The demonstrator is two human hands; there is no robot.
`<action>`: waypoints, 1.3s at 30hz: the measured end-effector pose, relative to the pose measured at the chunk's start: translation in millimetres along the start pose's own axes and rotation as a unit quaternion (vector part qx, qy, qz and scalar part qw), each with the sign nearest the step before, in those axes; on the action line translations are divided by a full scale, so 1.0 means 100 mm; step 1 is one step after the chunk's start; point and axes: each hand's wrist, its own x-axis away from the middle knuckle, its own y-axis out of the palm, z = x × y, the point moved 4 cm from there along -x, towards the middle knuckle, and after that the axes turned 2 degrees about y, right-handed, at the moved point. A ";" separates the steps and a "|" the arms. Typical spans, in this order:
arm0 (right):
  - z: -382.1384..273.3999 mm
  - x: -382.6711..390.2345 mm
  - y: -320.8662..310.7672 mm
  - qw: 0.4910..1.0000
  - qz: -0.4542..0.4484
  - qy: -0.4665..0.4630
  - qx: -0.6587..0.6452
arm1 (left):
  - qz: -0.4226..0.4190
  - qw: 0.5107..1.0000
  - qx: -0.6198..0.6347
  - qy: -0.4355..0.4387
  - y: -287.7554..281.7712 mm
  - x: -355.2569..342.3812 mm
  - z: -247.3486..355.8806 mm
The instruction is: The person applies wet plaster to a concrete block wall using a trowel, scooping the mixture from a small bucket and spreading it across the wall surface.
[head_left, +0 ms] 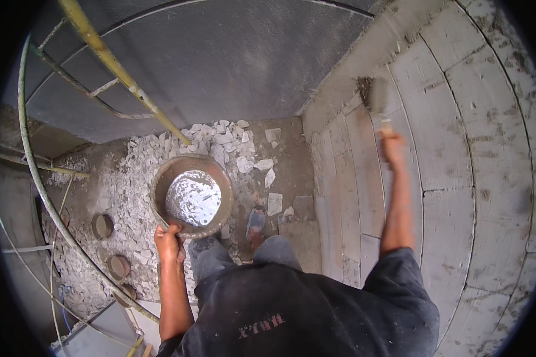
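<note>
My left hand [169, 243] is closed on the near rim of a round, mortar-crusted bucket [155, 193], holding it in front of my legs. Inside lies a wet, shiny grey mix [193, 198]. Out to the right, my right hand [392, 149] is wrapped round the pale handle of a trowel [377, 95]. Its grey blade is blurred and lies against, or very close to, the wall of large grey blocks [441, 143]. A dark lump of mortar [363, 89] shows at the blade's left edge.
Broken pale rubble [143, 172] covers much of the floor. A yellow metal scaffold frame [125, 77] and a curved pipe [47, 190] stand at left. Small round containers [102, 226] sit on the rubble. A dark grey wall [232, 65] closes the far side.
</note>
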 end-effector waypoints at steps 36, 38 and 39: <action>-2.19 2.04 1.67 0.818 -0.495 -0.227 -0.185 | -0.017 0.997 -0.010 0.074 0.53 -0.28 0.81; -1.84 1.65 1.59 0.841 -0.495 -0.029 -0.219 | -0.034 0.996 0.004 0.079 0.46 -0.34 0.76; -1.56 1.31 1.50 0.813 -0.505 -0.010 -0.289 | -0.039 0.996 0.003 0.081 0.46 -0.37 0.70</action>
